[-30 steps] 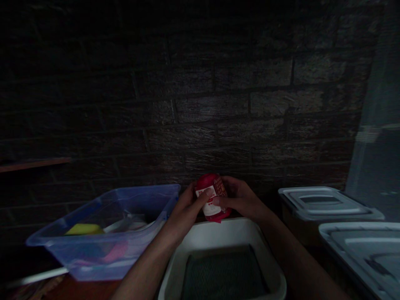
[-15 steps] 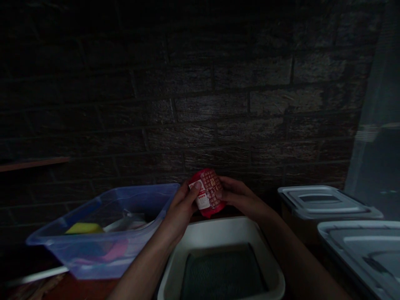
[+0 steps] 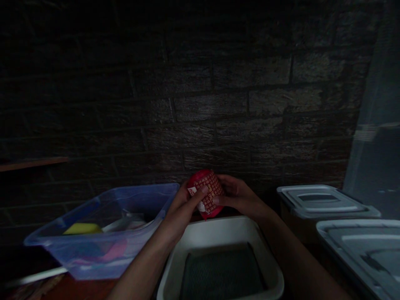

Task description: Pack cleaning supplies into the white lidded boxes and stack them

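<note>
A red, roughly cylindrical package (image 3: 210, 187) with rows of small pale-gold print and a white label patch is held in the air, tilted, just beyond the far rim of a white tub (image 3: 225, 225). My left hand (image 3: 184, 206) wraps its left side, thumb lying across the front. From the right, my right hand (image 3: 239, 196) grips it, with the thumb on the front and the fingers behind. A dark green textured thing (image 3: 221, 273) lies inside the tub below my wrists. Dim light hides the package's smaller print.
To the left stands a translucent blue plastic bin (image 3: 100, 250) holding a yellow item (image 3: 83, 228) and other things. Two lidded boxes with pale lids (image 3: 328, 200) are on the right. A dark brick wall (image 3: 200, 104) rises behind. A brown ledge (image 3: 34, 163) juts in at far left.
The red package has been turned in my hands, so its printed pattern faces me more and less of the white label shows. Both thumbs have shifted across its front.
</note>
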The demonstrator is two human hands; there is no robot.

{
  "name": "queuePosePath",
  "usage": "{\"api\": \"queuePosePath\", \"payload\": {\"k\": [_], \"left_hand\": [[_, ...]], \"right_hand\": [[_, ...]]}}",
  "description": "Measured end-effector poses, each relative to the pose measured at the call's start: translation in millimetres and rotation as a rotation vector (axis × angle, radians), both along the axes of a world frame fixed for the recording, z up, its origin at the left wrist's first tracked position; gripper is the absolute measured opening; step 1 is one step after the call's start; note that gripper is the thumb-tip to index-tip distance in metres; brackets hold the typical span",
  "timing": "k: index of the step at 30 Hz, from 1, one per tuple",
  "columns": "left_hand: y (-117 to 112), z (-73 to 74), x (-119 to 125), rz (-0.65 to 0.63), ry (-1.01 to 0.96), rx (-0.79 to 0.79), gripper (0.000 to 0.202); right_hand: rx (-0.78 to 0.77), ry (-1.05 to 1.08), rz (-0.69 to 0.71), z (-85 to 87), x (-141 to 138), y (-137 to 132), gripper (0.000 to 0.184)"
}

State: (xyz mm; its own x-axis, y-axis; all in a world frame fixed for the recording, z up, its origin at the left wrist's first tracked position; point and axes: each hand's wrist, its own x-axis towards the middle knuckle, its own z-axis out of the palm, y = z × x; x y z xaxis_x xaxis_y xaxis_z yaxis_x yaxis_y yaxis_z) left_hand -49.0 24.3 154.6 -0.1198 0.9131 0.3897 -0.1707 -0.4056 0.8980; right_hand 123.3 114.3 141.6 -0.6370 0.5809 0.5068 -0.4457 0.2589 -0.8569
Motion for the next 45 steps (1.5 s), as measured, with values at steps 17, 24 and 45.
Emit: {"api": "queuePosePath", "payload": {"k": [17,24,45], "left_hand": [[-1,0.1,0,-0.091,-0.127,-0.057,0.052],[-1,0.4,-2,-0.085,-0.172,-0.044,0.064],[-5,5.8,-2,-0.051,0.258,0.162,0.063]], "right_hand": [[-0.003,0.039,0.041,-4.6,0,8,0.041],[0.007,0.043,0.044,-4.4,-1,8,0.034],[0.136,-0.014,0.094,15.5,20,-8,0.066]]}}
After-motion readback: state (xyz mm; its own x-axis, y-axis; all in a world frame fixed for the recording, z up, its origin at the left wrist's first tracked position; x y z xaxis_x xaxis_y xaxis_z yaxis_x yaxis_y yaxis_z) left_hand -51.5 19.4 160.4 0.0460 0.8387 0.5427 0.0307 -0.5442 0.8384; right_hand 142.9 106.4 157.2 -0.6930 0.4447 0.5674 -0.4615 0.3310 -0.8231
